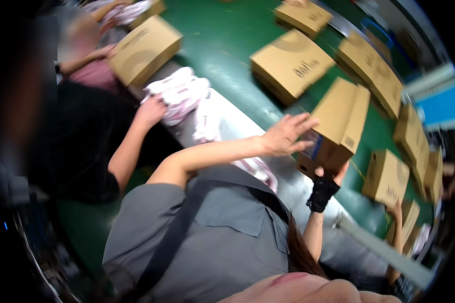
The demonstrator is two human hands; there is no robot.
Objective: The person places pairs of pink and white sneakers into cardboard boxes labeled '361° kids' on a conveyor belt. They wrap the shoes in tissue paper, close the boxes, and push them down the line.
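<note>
A brown cardboard box [340,108] stands tilted in front of me, over the edge of the green surface. My left hand [286,135] reaches across to its near left side, fingers stretched out and spread, the fingertips at the box edge. Something clear with a blue strip [316,145] shows at that end of the box. My right hand [333,178], with a black lace cover at the wrist, grips the box's lower end from beneath; thumb and a finger show, the other fingers are hidden.
More boxes lie on the green surface [220,48], including a large one [293,65] beyond mine and several at right. A metal ledge [237,116] runs along the near side. White-and-pink shoes [179,93] lie left by a co-worker's hand [151,112]. Another hand [395,208] touches a box at right.
</note>
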